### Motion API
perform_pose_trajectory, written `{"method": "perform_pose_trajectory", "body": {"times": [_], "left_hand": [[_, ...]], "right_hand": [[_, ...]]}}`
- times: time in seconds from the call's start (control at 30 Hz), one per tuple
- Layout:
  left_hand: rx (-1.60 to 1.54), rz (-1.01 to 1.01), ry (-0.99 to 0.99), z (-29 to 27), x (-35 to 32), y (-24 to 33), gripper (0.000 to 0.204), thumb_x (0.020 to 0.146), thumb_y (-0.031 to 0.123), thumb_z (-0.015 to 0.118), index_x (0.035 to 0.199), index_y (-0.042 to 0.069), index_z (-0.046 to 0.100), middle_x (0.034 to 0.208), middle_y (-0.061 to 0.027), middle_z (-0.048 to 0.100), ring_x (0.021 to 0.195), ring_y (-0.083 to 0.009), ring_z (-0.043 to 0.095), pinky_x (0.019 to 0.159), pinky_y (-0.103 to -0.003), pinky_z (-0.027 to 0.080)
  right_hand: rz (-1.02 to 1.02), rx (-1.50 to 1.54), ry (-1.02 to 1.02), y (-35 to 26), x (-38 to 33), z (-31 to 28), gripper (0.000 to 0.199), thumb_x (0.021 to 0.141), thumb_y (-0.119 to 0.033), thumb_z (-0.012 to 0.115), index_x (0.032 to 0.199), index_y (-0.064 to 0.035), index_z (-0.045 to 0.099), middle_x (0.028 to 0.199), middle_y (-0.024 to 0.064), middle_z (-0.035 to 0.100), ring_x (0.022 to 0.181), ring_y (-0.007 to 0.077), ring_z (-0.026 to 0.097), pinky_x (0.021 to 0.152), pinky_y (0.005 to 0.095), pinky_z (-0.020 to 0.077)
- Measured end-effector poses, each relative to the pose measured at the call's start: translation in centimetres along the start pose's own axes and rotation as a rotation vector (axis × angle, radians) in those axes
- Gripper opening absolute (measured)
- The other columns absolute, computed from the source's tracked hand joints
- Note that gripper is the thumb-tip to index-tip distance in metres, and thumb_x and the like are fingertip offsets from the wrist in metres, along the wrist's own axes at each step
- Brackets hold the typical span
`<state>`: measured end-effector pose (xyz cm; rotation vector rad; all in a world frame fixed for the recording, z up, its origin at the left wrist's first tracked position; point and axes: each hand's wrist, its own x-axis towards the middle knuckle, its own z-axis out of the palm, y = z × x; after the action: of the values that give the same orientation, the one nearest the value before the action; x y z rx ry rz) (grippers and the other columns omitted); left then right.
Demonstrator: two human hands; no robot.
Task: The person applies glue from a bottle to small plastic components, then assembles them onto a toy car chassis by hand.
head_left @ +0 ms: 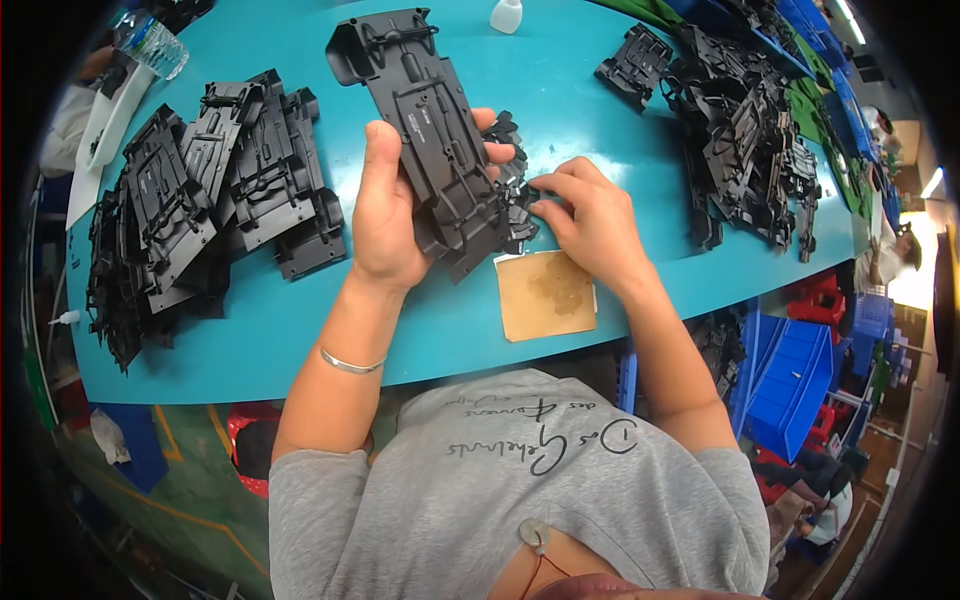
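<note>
My left hand (388, 215) grips a long black plastic toy-car chassis (432, 125), tilted above the table, thumb on its left side and fingertips showing past its right edge. Close beside it lies a heap of small black plastic parts (515, 190), partly hidden behind the chassis and fingers. At the right edge of that heap, my right hand (592, 215) has thumb and forefinger closed in a pinch. Whatever sits between those fingertips is too small to make out. Below the heap, a brown stained square pad (546, 296) lies near the table's front edge.
Several similar chassis (285, 175) are stacked on the left of the turquoise table (390, 345). A tangled pile of black chassis parts (745, 130) covers the right side. A small white bottle (507, 15) stands at the back. Blue bins (795, 385) are beyond the right edge.
</note>
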<state>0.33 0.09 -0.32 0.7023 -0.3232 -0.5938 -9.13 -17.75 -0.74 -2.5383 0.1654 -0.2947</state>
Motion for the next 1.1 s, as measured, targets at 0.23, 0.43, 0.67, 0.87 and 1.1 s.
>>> {"method": "perform_pose_trajectory", "body": {"times": [0.23,0.43,0.67,0.87,1.1], "left_hand": [[-0.017,-0.042,-0.048,0.4,-0.2,0.0,0.072,0.100,0.058,0.022,0.129,-0.003,0.047,0.124,-0.0149,0.057,0.105,-0.0217,0.061,0.090,-0.034,0.052],[0.021,-0.074,-0.044,0.4,-0.2,-0.3,0.075,0.099,0.060,0.022,0.129,-0.004,0.048,0.114,-0.0158,0.062,0.102,-0.0200,0.062,0.090,-0.032,0.051],[-0.004,-0.072,-0.047,0.3,-0.3,-0.2,0.075,0.099,0.060,0.021,0.129,-0.004,0.048,0.113,-0.0166,0.063,0.101,-0.0195,0.063,0.090,-0.032,0.051],[-0.003,-0.080,-0.049,-0.4,-0.1,-0.3,0.079,0.097,0.062,0.024,0.132,-0.006,0.044,0.130,-0.0199,0.053,0.109,-0.0292,0.060,0.092,-0.039,0.052],[0.003,-0.047,-0.012,0.0,-0.1,-0.4,0.071,0.100,0.056,0.021,0.125,-0.002,0.052,0.122,-0.0149,0.059,0.104,-0.0233,0.063,0.089,-0.035,0.053]], "right_hand": [[0.131,0.038,-0.117,-0.5,0.2,-0.6,0.007,0.078,-0.007,0.067,0.082,-0.0018,0.064,0.083,0.0128,0.062,0.072,0.0306,0.062,0.066,0.0388,0.0485],[0.218,0.086,-0.179,-0.7,0.7,-0.7,0.012,0.077,-0.006,0.067,0.086,-0.0016,0.060,0.077,0.0136,0.062,0.073,0.0330,0.061,0.066,0.0413,0.0476],[0.066,0.011,-0.157,-0.3,0.7,-0.8,0.012,0.076,-0.007,0.067,0.081,-0.0016,0.057,0.072,0.0138,0.062,0.066,0.0345,0.059,0.064,0.0422,0.0469],[0.255,0.564,-0.147,0.6,-1.2,-1.7,0.006,0.077,-0.002,0.064,0.082,-0.0019,0.060,0.071,-0.0018,0.058,0.065,0.0038,0.053,0.058,0.0219,0.0427],[0.183,0.503,-0.242,0.3,-4.7,-3.3,0.009,0.078,-0.006,0.073,0.084,-0.0010,0.070,0.073,0.0033,0.065,0.062,0.0074,0.057,0.057,0.0222,0.0455]]}}
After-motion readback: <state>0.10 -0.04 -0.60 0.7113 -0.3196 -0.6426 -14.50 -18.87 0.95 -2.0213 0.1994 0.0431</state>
